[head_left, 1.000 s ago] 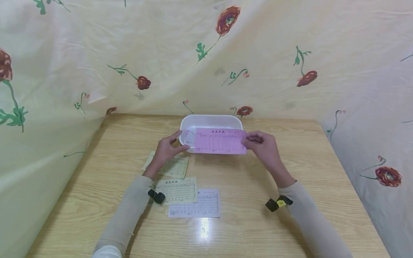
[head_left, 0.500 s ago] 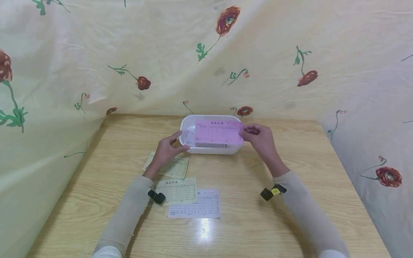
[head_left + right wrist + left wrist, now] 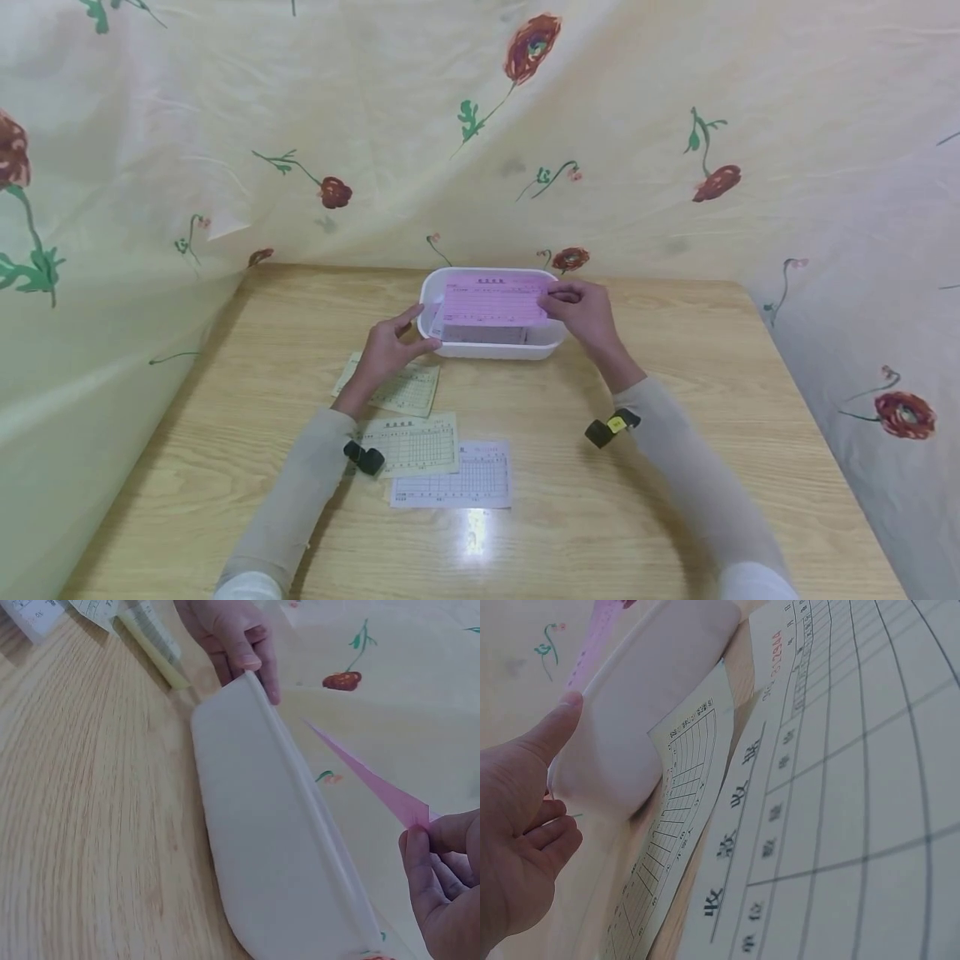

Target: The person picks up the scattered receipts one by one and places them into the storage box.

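The head view looks down across the table (image 3: 600, 533); both wrist views sit low and close, sharing the white tub (image 3: 277, 847).

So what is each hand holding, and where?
The right hand pinches the pink slip by its right edge, over the white tub. The left hand touches the tub's left end, thumb on the rim.

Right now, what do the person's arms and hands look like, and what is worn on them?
Both arms wear long, light beige sleeves that end at the wrists. The left hand and the right hand are bare, with no gloves and no rings to be seen. A small black device sits at the left wrist. A similar black device with a yellow mark sits at the right wrist.
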The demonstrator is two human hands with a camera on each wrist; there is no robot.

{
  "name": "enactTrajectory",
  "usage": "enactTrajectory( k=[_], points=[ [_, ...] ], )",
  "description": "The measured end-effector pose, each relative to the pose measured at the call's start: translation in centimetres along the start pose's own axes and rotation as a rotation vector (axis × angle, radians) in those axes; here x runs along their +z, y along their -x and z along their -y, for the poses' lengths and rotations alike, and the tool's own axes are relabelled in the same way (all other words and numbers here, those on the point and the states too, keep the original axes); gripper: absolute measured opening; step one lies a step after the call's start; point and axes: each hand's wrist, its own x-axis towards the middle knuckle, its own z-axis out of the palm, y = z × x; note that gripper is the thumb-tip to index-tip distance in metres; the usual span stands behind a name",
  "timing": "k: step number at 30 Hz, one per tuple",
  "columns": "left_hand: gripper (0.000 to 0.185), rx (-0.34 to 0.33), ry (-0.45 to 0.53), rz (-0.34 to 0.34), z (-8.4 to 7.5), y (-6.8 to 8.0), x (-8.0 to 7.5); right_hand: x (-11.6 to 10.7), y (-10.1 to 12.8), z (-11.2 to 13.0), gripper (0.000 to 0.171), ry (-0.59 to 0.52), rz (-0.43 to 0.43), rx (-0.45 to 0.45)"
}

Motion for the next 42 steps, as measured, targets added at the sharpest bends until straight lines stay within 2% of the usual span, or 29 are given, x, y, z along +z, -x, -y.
enactTrajectory(
  k=[11,25,42],
  points=[
    [0.086,-0.002,0.003,0.002,0.1,0.1,0.0,1.9,-1.2,-0.6,0.027,0.100,0.004,0.026],
    [0.086,-0.014,0.009,0.004,0.1,0.0,0.0,3.0,-2.0,-1.2,0.021,0.227,0.032,-0.046],
    [0.083,0.011,0.007,0.001,0.2,0.0,0.0,3.7,-2.4,-0.9,0.020,0.336,0.050,-0.009]
  ],
)
